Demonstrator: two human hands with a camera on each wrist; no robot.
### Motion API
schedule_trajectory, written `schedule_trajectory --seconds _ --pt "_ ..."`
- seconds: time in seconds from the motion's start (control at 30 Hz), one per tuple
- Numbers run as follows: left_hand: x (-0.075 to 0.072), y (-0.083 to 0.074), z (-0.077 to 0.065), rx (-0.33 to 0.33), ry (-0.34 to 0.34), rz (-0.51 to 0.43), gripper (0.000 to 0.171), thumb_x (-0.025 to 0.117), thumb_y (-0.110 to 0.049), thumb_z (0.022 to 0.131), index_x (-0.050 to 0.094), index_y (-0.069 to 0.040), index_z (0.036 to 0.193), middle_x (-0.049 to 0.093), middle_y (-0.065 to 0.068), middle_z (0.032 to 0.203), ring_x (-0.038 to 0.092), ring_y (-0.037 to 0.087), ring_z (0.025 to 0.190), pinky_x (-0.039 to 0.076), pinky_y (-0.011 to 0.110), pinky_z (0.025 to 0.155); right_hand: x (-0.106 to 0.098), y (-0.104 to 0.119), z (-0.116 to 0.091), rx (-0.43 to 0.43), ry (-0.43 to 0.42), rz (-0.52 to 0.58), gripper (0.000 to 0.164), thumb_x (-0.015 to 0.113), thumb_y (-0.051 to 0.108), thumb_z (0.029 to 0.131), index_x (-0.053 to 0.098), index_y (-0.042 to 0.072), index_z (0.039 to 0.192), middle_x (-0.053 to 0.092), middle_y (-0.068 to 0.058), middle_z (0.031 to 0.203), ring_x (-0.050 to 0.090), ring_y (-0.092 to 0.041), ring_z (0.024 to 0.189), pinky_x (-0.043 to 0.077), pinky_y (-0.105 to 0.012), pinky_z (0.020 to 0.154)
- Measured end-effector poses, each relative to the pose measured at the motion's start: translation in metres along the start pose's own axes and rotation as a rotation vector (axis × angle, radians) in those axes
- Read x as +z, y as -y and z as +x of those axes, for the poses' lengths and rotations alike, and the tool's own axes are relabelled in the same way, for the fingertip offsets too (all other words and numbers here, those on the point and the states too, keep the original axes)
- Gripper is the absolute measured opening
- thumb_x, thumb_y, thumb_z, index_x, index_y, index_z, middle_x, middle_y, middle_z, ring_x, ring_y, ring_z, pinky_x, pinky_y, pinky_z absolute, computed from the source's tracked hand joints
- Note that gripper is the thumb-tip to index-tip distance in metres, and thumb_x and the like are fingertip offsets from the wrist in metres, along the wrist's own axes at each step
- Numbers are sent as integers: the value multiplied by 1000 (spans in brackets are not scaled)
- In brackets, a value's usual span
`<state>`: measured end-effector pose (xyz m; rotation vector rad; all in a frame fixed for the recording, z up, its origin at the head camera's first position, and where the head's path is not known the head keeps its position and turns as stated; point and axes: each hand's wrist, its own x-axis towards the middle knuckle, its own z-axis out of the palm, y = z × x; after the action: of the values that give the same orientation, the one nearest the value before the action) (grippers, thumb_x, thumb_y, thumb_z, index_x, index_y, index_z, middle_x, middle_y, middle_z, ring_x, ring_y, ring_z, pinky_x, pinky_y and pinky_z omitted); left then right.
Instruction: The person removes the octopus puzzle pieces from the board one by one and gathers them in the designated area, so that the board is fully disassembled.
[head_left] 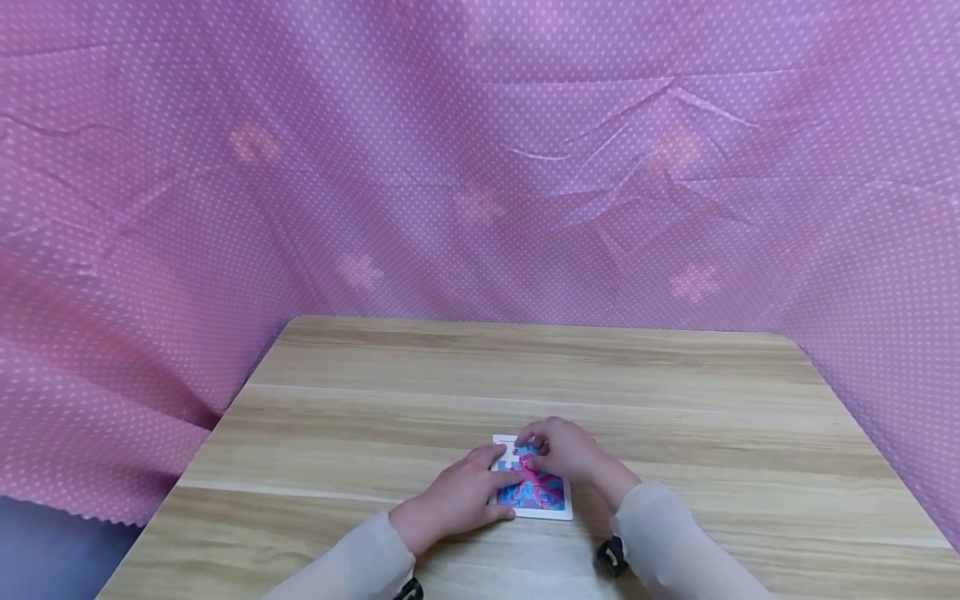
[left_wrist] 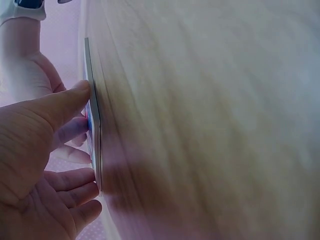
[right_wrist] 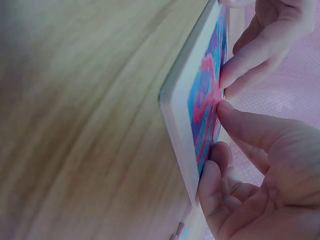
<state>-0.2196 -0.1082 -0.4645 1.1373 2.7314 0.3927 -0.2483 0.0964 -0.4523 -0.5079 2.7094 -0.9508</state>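
Observation:
A small jigsaw puzzle (head_left: pixel 555 498) with a pink and blue picture lies in a white-rimmed tray on the table. White, piece-shaped bare spots show at its far left part. My left hand (head_left: pixel 468 492) rests on its left side, the index finger reaching onto the picture and the thumb at the near edge. From above, my right hand (head_left: pixel 564 448) touches the far part of the puzzle. In the right wrist view, its thumb (right_wrist: pixel 240 117) presses on the pink area, apart from the bent fingers (right_wrist: pixel 216 167) at the tray's edge.
The wood-grain table (head_left: pixel 360 358) extends around the puzzle. A small coloured thing (right_wrist: pixel 181 231) lies past the tray, partly cut off in the right wrist view. Pink dotted cloth (head_left: pixel 480 167) hangs behind the table and at both sides.

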Motion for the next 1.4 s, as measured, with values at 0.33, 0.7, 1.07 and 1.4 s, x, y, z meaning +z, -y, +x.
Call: schedule_trajectory --seconds 0.33,0.7,1.07,1.4 --pt "4 -8 -6 -16 1 4 48 68 -42 87 60 -27 131 40 17 144 36 30 133 37 45 104 6 -1 -7 -19 -6 -45 20 74 11 82 70 23 98 52 -3 91 51 -17 77 46 -38 70" --pt "6 -9 -9 -22 7 0 47 67 -43 87 60 -27 131 40 16 144 36 30 133 36 44 104 11 -2 -8 -20 -34 5 22 71 4 83 66 20 96 62 1 92 56 -18 85 47 -44 80" --pt "7 -8 -10 -24 10 7 48 67 -45 86 61 -27 130 40 15 144 35 29 134 36 44 105 5 -2 -11 36 -49 99 15 65 1 87 67 15 89 59 6 78 54 -11 76 48 -35 76" --pt "5 -7 -9 -16 12 17 47 67 -45 87 62 -26 129 41 16 143 37 30 133 36 44 105 -4 -9 -8 65 -79 187 12 63 6 91 67 17 93 61 4 83 57 -14 80 48 -36 77"
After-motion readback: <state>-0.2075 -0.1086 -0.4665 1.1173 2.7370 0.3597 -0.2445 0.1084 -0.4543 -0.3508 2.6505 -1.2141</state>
